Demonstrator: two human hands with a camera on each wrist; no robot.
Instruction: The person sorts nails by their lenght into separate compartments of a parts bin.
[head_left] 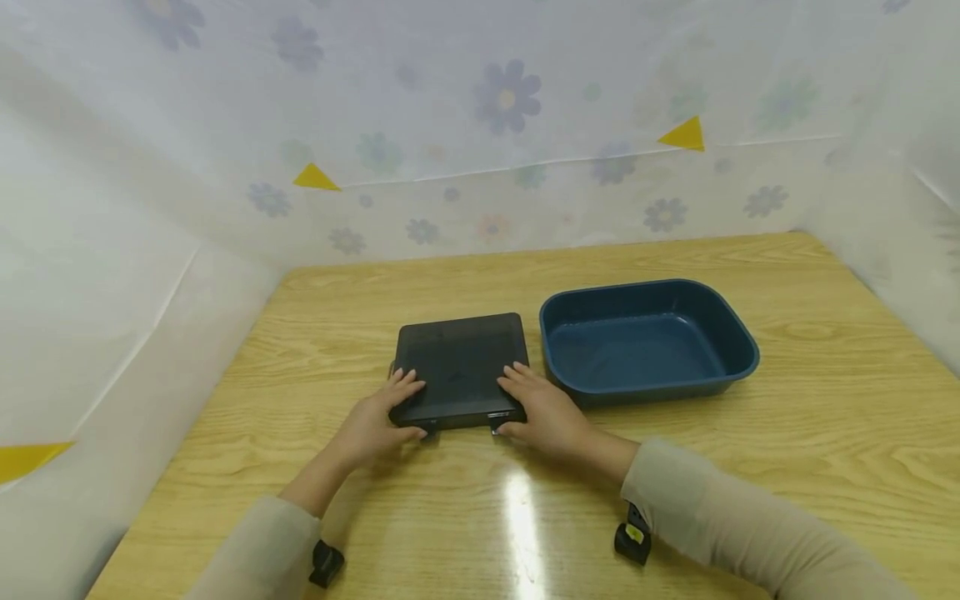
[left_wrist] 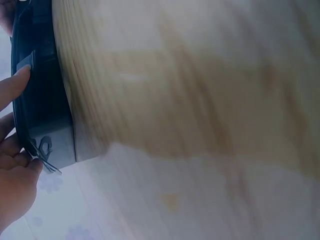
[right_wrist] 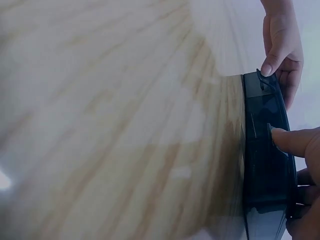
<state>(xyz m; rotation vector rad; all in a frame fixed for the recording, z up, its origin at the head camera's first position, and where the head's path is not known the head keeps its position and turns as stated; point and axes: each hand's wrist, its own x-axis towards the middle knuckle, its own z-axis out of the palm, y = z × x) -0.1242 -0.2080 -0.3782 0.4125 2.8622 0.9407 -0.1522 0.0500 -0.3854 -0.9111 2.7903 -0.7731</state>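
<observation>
A flat black plastic case (head_left: 459,358) lies on the wooden table with its lid down. My left hand (head_left: 371,425) holds its front left corner, fingers over the lid and thumb at the left front latch (head_left: 430,432). At the front right corner my right hand (head_left: 551,417) grips in the same way, its thumb against the other latch (right_wrist: 270,132). Both latches stick out from the front wall in the right wrist view. What is inside the case cannot be made out through the dark lid.
A deep blue rectangular basin (head_left: 645,342) stands just right of the case, close to my right hand. The wooden table (head_left: 337,308) is bounded by a flowered sheet (head_left: 450,208) at the back and white sheets on both sides.
</observation>
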